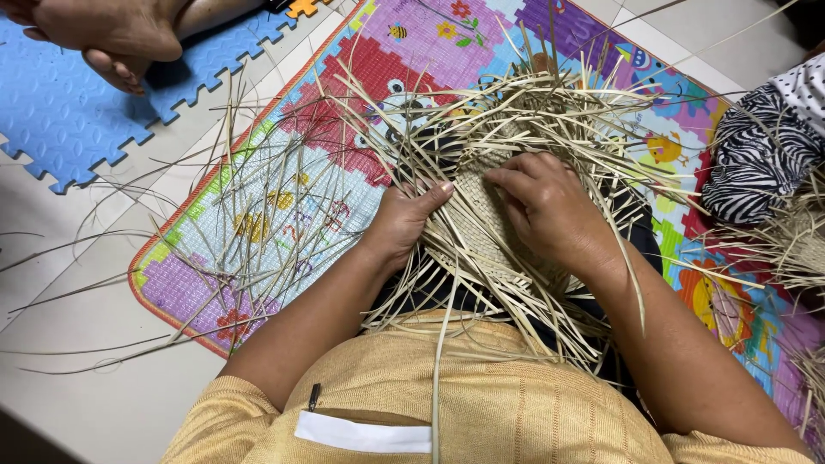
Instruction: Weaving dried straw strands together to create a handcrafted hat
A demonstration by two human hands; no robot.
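A person in a mustard knitted top is sitting over a colourful play mat (284,215) that is lying on the pale tiled floor (94,404), and both hands are working close together on one woven straw piece (481,223) resting on the lap, near the middle of the mat. The left hand (404,225) is pressing its thumb and fingers down on the left edge of the plaited patch, closed on the weave. The right hand (550,210) is lying curled over the right part, its fingertips pinching at the strands in the centre; the two hands are almost touching. Loose straw strips (284,172), too many to count, are fanning out from the woven patch in every direction, crossing over the mat and spilling past its left edge onto the floor, partly covering the hands' wrists. Toward the mat's right edge, one zebra-patterned bundle of cloth (756,155) is lying beside more straw (791,245). At the top left, one blue foam puzzle mat (60,112) is lying on the floor, and another person's bare foot (112,34) is resting on it, well apart from the weaving.
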